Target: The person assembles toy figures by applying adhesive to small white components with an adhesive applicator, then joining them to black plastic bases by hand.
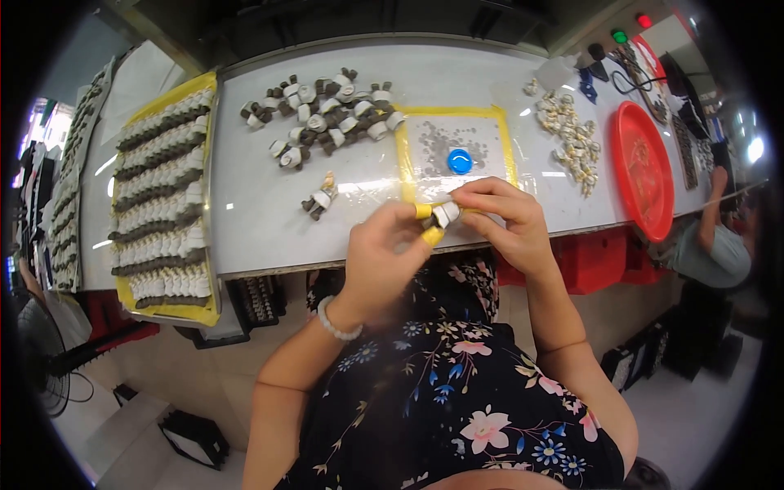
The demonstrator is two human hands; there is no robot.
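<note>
My left hand (382, 253), with yellow covers on two fingertips, pinches a small white-and-dark figurine body (445, 214) over the table's front edge. My right hand (508, 222) reaches in from the other side, its thumb and forefinger drawn together at the figurine's upper end. Whatever they pinch is too small to make out. Just beyond the hands, a round blue cap (460, 161) sits on a yellow-taped sheet (404, 155) strewn with small grey discs (437, 143). Left of these lies a single figurine (319, 200) with a cream-coloured top.
Several white-and-dark figurine bodies (327, 114) are heaped at the back. On the left, a yellow-edged tray (211, 163) carries rows of figurines. Small cream pieces (572, 139) lie to the right, beside a red basin (618, 155). Another person (719, 245) sits at far right.
</note>
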